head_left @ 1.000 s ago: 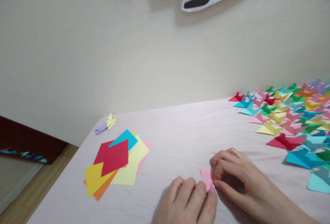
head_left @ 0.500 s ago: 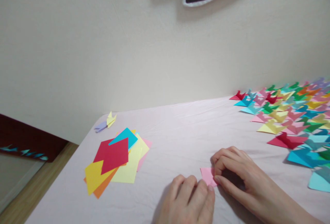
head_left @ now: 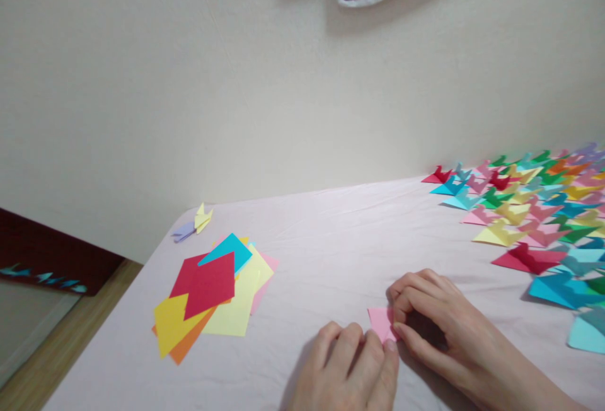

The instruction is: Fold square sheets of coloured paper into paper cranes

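Note:
A small folded piece of pink paper (head_left: 379, 323) lies on the pale cloth-covered surface (head_left: 326, 241) between my hands. My right hand (head_left: 432, 326) is closed on its right side, thumb and fingertips pinching the paper's edge. From the near side, my left hand (head_left: 347, 367) rests with bent fingers, and its fingertips press the paper's lower edge. Part of the pink paper is hidden under the fingers, so how it is folded does not show fully.
Loose coloured paper squares (head_left: 210, 285) overlap to the left. Behind them lie a yellow folded piece (head_left: 203, 219) and a purple one (head_left: 183, 232). Rows of folded paper birds (head_left: 529, 258) cover the right side. A wall (head_left: 283, 115) borders the back.
My left hand has shifted slightly to the right along the pink paper's near edge. My right hand stays in place, and the view has tilted a little.

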`<state>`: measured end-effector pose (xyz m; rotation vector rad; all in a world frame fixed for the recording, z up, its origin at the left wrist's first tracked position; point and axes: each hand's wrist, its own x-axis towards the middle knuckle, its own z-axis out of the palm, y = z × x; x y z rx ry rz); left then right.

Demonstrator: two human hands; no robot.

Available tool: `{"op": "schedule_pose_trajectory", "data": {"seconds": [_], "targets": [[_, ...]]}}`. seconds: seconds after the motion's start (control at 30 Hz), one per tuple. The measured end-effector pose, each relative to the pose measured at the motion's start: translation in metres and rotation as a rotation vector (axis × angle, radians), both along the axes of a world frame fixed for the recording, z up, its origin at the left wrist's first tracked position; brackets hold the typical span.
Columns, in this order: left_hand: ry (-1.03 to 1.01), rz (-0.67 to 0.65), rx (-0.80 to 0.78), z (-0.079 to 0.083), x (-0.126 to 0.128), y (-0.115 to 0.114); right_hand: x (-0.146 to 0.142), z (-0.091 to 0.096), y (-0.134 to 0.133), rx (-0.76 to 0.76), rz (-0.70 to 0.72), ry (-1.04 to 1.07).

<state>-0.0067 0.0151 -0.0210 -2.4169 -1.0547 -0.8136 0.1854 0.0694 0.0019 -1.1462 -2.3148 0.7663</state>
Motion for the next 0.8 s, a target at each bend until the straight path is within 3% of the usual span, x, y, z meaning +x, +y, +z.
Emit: {"op": "schedule_pose_trajectory", "data": {"seconds": [0.8], "targets": [[0.062, 0.021, 0.012, 0.0014, 0.0024, 0.0027, -0.0010, 0.0021, -0.0056, -0.007, -0.028, -0.061]]}}
